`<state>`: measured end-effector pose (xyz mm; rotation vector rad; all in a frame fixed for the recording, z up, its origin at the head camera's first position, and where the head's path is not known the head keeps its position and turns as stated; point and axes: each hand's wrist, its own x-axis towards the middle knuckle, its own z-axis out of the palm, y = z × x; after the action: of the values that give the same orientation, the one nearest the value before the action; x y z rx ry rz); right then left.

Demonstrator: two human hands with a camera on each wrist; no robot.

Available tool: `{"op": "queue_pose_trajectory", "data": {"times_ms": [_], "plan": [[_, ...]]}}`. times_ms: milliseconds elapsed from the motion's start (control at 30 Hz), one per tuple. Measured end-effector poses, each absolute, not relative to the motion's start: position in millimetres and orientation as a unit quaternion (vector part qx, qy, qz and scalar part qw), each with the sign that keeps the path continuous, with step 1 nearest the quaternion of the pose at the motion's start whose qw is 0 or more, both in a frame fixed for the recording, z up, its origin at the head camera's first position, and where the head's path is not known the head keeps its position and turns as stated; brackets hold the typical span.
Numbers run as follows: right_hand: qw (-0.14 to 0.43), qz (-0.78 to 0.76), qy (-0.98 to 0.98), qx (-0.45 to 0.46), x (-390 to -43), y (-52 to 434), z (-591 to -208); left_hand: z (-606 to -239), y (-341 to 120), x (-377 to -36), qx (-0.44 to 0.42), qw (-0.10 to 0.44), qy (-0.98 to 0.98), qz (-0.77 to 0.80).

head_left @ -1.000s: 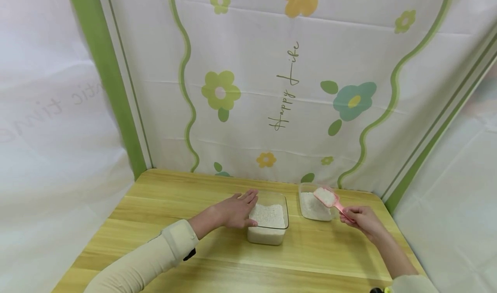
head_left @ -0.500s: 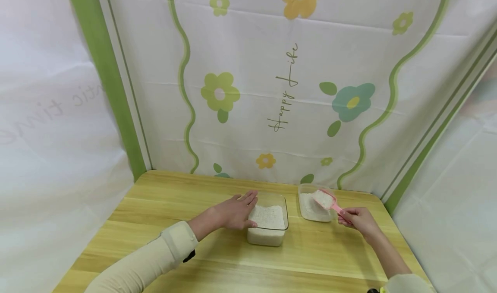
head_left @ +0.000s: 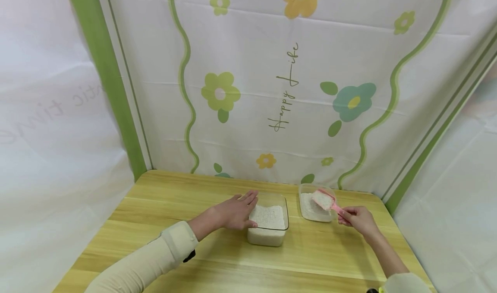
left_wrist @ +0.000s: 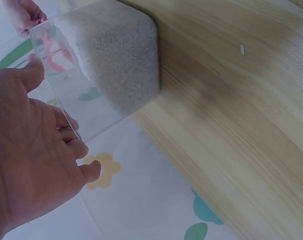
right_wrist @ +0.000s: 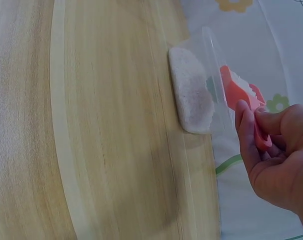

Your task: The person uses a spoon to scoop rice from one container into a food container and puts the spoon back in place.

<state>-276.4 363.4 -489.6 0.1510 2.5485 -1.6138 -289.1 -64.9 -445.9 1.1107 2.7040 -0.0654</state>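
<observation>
My left hand (head_left: pixel 234 213) rests on the left rim of a clear square container (head_left: pixel 268 239), fingers extended along the edge. White rice (head_left: pixel 268 217) fills much of it. In the left wrist view the fingertips (left_wrist: pixel 77 149) lie right at the container's rim. My right hand (head_left: pixel 361 221) pinches the handle of a pink scoop (right_wrist: pixel 234 90) between thumb and fingers. The scoop carries a heap of rice and is over a smaller, lower clear container (head_left: pixel 301 202) at the back right. Rice also lies in that container, seen through its wall in the right wrist view.
Both containers stand on a wood-grain table (head_left: pixel 186 271). A single rice grain (left_wrist: pixel 242 49) lies on it. Behind the table hangs a white curtain (head_left: pixel 248 111) with printed flowers, and more curtain closes off both sides.
The right hand has brought the scoop slightly lower and to the left over the smaller container, tilting it a little. The left hand stays put on the larger container's rim.
</observation>
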Motion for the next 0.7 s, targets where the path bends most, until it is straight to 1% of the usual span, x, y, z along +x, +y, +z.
{"op": "queue_pose_trajectory", "data": {"times_ms": [700], "plan": [[0.01,-0.48,0.876,0.045,-281.0,359.7,-492.4,-444.4,-65.2,-288.3,0.379,0.106,0.919,-0.03]]}}
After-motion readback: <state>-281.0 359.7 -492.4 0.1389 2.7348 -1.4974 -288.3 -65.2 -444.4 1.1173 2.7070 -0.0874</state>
